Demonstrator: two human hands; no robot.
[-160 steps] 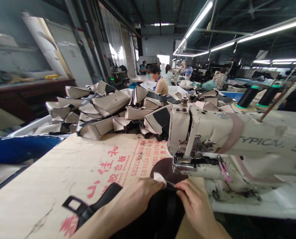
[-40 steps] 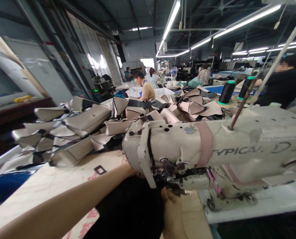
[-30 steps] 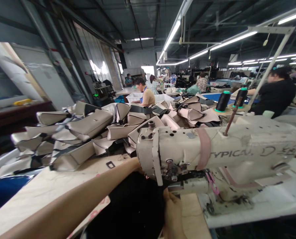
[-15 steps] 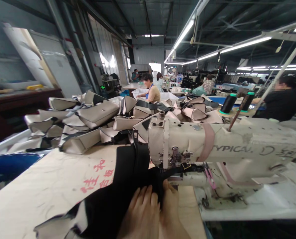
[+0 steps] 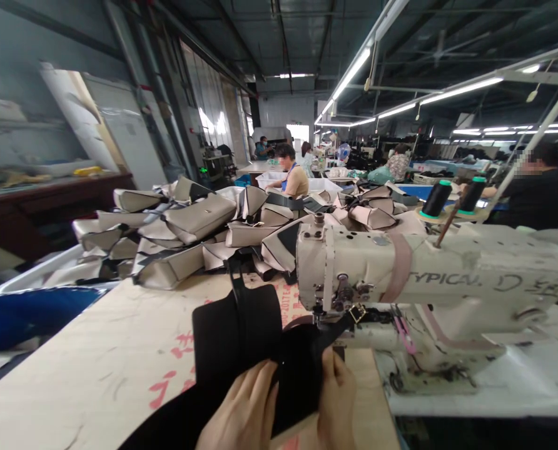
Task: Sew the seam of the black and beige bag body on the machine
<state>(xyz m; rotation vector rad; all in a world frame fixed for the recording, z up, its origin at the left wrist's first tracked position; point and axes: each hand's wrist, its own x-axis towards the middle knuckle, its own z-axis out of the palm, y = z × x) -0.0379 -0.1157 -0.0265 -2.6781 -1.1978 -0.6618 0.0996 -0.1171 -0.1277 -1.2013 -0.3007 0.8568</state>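
- Your left hand (image 5: 238, 405) is closed on the black bag panel (image 5: 236, 331), fingers flat against its face, thumb out of sight.
- Your right hand (image 5: 336, 400) pinches the same panel's edge from the 3 o'clock side. Neither hand is open, and they sit just apart.
- The panel is at your 12 o'clock, held up off the bench (image 5: 91, 369), close to the foot area of the industrial sewing machine (image 5: 401, 265) at your 2 o'clock.
- A black strap (image 5: 326, 331) runs from the panel toward a metal buckle (image 5: 356, 312) beside the machine's foot.
- Advice: keep the strap flat and untwisted, with the buckle clear of the foot, and keep your fingertips back from the needle line.
- Beige-and-black bag panels (image 5: 185, 225) lie heaped beyond the bench at 11 o'clock.
- Hidden: the needle and foot are largely obscured by the black material and machine parts, so the strap's seating there cannot be confirmed.
- Your palms and wrists are cut off by the frame's lower edge.
- Stitching on the black material is not visible at this contrast.
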